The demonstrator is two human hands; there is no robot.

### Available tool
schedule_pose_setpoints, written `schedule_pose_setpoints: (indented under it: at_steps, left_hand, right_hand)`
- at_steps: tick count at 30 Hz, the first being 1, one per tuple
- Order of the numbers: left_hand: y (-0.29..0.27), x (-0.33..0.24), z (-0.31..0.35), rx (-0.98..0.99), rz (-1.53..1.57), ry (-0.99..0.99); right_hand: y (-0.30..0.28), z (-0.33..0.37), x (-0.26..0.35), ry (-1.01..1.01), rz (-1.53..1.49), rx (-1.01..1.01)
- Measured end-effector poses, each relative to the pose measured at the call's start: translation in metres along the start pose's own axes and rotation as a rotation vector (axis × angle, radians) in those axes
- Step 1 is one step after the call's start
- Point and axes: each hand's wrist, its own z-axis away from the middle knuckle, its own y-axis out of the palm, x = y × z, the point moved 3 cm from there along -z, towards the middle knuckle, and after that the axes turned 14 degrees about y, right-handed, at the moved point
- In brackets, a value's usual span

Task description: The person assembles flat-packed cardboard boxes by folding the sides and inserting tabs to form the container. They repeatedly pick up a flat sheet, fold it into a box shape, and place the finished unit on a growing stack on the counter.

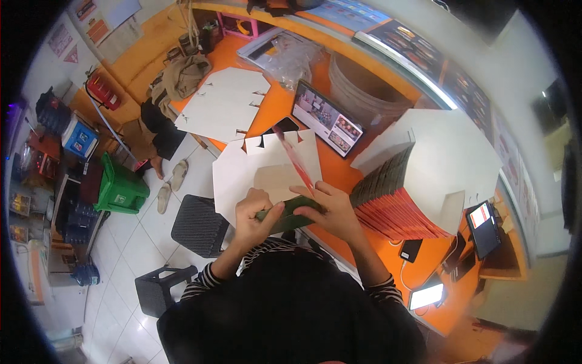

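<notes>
Plainly, the largest thing here is the smooth orange table (342, 171), its near edge running along the person's front. Toward its right end stands a thick stack (388, 197) of flat cardboard pieces, white and smooth on the broad outer face, with closely packed edges in red and dark tones. Near the table's left end lies a many-sided sheet of white card (224, 100), flat, with small dark-edged slots cut along its border.

The carton blank (267, 167) being handled lies at the middle of the near edge and juts past it: matte white card with notched corners, a glossy green panel raised beneath the hands and a narrow red strip slanting up from it. Along the far edge sit a round, pale tub (342, 91) and, to its left, a crumpled clear plastic bag (291, 57). A rectangular tablet (327, 118) with a lit screen stands between the tub and the blank.

The right hand (327, 209) grips the green panel, fingers somewhat spread over its upper border, thumb across its face. The left hand (257, 212) holds the panel's other end, fingers curled together, thumb pressed along the card.

Smallest are a phone with a bright screen (426, 296), close to the table's near right corner, and a black phone (411, 250), cabled, just beside the stack's lower side.
</notes>
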Motion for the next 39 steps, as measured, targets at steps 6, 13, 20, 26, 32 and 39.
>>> schedule_pose_setpoints:
  at_steps: [6,13,20,26,32,39]
  left_hand:
    - [0.031,-0.053,-0.030,-0.092,-0.370,0.245]
    - [0.109,-0.099,-0.029,0.445,-0.043,0.479]
    - [0.110,-0.152,-0.035,0.142,0.203,0.963]
    - [0.105,-0.118,-0.049,0.034,0.173,0.717]
    - [0.153,-0.046,-0.073,-0.038,0.257,0.530]
    - [0.209,-0.019,-0.091,0.152,0.460,0.613]
  right_hand:
    - [-0.012,0.027,0.006,-0.061,-0.262,-0.550]
    - [-0.067,0.080,-0.006,0.240,-0.839,-0.521]
    - [-0.167,0.148,-0.025,0.178,-0.968,-0.958]
    - [-0.210,0.184,-0.055,0.319,-0.902,-1.068]
    - [-0.212,0.165,-0.059,0.453,-0.790,-1.068]
    - [-0.212,0.166,-0.053,0.589,-0.458,-0.973]
